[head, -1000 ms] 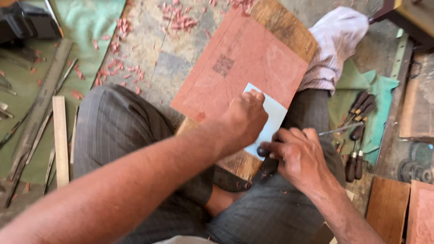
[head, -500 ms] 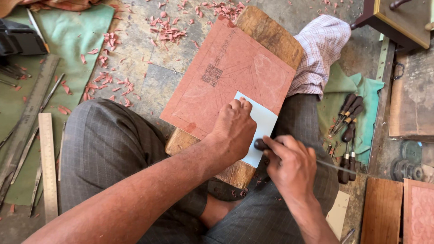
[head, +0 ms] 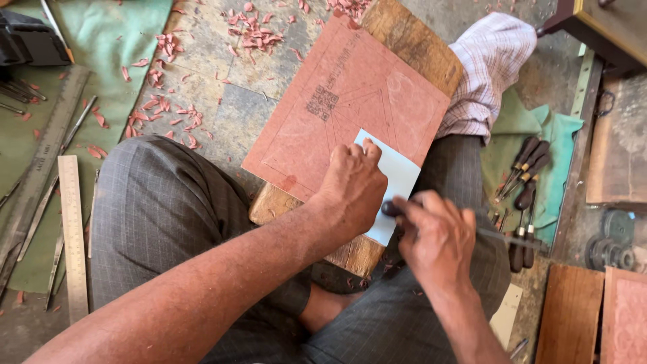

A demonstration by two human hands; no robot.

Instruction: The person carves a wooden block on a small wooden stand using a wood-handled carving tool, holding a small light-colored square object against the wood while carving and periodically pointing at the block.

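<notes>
Left hand flat, fingers spread on white paper over red slab; right hand fisted around dark-handled tool.

Shaving-strewn floor, rulers, chisels

Sheet: on the wooden board, across the lap.
Paper: at the sheet's near right corner.
Rulers: left, on the cloth.
Chisels: right of the board.
</notes>
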